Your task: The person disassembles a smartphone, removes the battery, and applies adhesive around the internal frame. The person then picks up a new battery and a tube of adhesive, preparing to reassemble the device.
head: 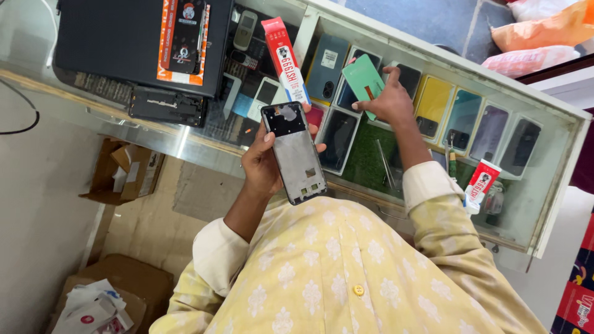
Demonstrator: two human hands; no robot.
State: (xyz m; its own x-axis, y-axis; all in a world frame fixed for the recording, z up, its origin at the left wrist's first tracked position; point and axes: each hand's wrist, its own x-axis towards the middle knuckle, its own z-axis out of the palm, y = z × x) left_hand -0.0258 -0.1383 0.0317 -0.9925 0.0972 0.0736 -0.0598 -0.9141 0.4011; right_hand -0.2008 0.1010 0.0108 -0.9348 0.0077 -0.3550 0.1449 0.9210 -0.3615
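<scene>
Your left hand (263, 164) wraps the phone frame (294, 153), fingers curled; your right hand (388, 99) pinches a green back cover (362, 79) above the counter (544, 185).

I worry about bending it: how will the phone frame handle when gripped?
The phone frame in the left hand looks like a thin, hollowed shell, so probably light and somewhat flexible if twisted. Its smooth edges may be slippery. The right hand holds a green back cover, likely also thin and light.
</scene>
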